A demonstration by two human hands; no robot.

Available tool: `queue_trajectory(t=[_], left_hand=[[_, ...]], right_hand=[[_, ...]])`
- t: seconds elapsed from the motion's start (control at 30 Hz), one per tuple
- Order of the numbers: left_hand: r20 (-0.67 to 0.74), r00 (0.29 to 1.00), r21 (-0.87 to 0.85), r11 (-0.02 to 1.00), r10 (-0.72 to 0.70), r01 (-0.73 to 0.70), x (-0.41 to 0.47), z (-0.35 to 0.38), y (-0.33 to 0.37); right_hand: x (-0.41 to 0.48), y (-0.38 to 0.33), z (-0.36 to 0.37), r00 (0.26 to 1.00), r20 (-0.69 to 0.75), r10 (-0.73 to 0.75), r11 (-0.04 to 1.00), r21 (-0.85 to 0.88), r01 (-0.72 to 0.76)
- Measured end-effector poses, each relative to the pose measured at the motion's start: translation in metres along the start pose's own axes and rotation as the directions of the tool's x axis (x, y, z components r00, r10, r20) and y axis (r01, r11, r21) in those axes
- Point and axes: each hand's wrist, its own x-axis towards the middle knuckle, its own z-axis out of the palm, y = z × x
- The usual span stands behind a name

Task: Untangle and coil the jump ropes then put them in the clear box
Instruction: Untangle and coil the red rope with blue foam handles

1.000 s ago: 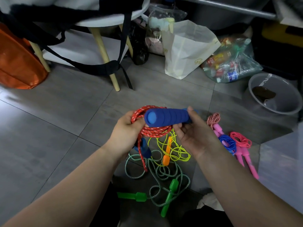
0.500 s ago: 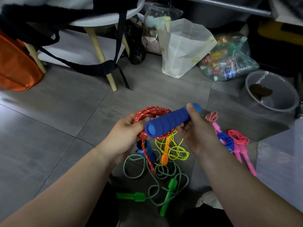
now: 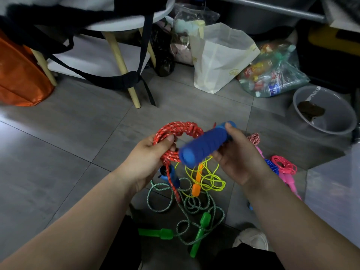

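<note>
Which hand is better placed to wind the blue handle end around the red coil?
Probably the right hand: it already grips the ribbed blue foam handle. The left hand is occupied, gripping the coiled red braided rope.

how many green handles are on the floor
2. One green handle lies flat near the bottom centre. The second green handle lies angled just to its right, among the green rope loops. More may be hidden.
</note>
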Motion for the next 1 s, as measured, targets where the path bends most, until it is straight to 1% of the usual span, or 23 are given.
queue_trajectory(t=[0.07, 0.13, 0.2, 0.27, 0.33, 0.4, 0.5, 0.57, 0.67, 0.7, 0.73, 0.8, 0.83, 0.87, 0.9, 0.93, 1.0], left_hand=[[-0.028, 0.999, -0.102, 0.995, 0.018, -0.021, 0.000, 0.000, 0.004], [-0.051, 0.998, -0.164, 0.985, 0.044, -0.052, 0.000, 0.000, 0.007], [-0.066, 0.996, -0.166, 0.984, 0.056, -0.066, 0.000, 0.002, 0.009], [-0.079, 0.995, -0.164, 0.983, 0.066, -0.078, 0.000, 0.004, 0.008], [-0.099, 0.992, -0.153, 0.984, 0.082, -0.096, 0.000, 0.005, 0.008], [-0.135, 0.986, -0.090, 0.990, 0.096, -0.109, 0.002, 0.004, 0.006], [-0.144, 0.985, -0.014, 0.995, 0.097, -0.100, 0.004, 0.001, 0.002], [-0.138, 0.985, 0.007, 0.994, 0.105, -0.105, 0.003, 0.002, 0.000], [-0.105, 0.986, 0.049, 0.991, 0.127, -0.123, 0.002, 0.004, -0.001], [-0.090, 0.987, 0.052, 0.990, 0.133, -0.128, 0.001, 0.005, -0.001], [-0.082, 0.987, 0.040, 0.990, 0.138, -0.135, 0.000, 0.006, 0.000], [-0.081, 0.985, 0.020, 0.989, 0.150, -0.149, 0.001, 0.006, 0.001], [-0.083, 0.984, 0.019, 0.988, 0.156, -0.155, 0.001, 0.006, 0.001], [-0.082, 0.983, 0.019, 0.987, 0.162, -0.161, 0.001, 0.006, 0.001], [-0.076, 0.984, 0.019, 0.987, 0.161, -0.160, 0.001, 0.007, 0.001], [-0.066, 0.985, 0.017, 0.987, 0.159, -0.159, 0.001, 0.008, 0.001], [-0.020, 0.989, -0.010, 0.989, 0.146, -0.146, 0.000, 0.009, 0.001]], right_hand=[[0.003, 0.000, -0.004, 1.000, 0.010, 0.017, 0.985, -0.170, -0.015], [0.004, 0.002, -0.007, 0.997, 0.080, 0.000, 0.966, -0.256, 0.020], [0.003, 0.007, -0.007, 0.988, 0.154, 0.003, 0.937, -0.346, 0.051], [0.003, 0.015, -0.007, 0.977, 0.214, 0.024, 0.864, -0.495, 0.088], [0.000, 0.021, -0.005, 0.953, 0.294, 0.066, 0.796, -0.592, 0.127], [-0.002, 0.024, -0.004, 0.928, 0.350, 0.125, 0.776, -0.617, 0.127], [-0.001, 0.025, -0.003, 0.913, 0.368, 0.175, 0.763, -0.636, 0.111], [0.000, 0.024, -0.003, 0.913, 0.366, 0.177, 0.747, -0.655, 0.118], [-0.002, 0.022, -0.002, 0.907, 0.385, 0.173, 0.651, -0.735, 0.188], [-0.002, 0.022, -0.001, 0.907, 0.394, 0.149, 0.659, -0.724, 0.206], [-0.001, 0.021, -0.001, 0.915, 0.387, 0.115, 0.691, -0.693, 0.206], [0.001, 0.018, 0.002, 0.941, 0.334, 0.053, 0.832, -0.537, 0.144], [0.002, 0.016, 0.003, 0.946, 0.320, 0.049, 0.889, -0.446, 0.105], [0.002, 0.014, 0.003, 0.942, 0.332, 0.053, 0.921, -0.382, 0.083], [0.004, 0.014, 0.002, 0.933, 0.356, 0.046, 0.914, -0.392, 0.105], [0.004, 0.014, 0.001, 0.923, 0.383, 0.045, 0.877, -0.458, 0.147], [0.001, 0.018, 0.002, 0.908, 0.418, 0.036, 0.738, -0.623, 0.258]])
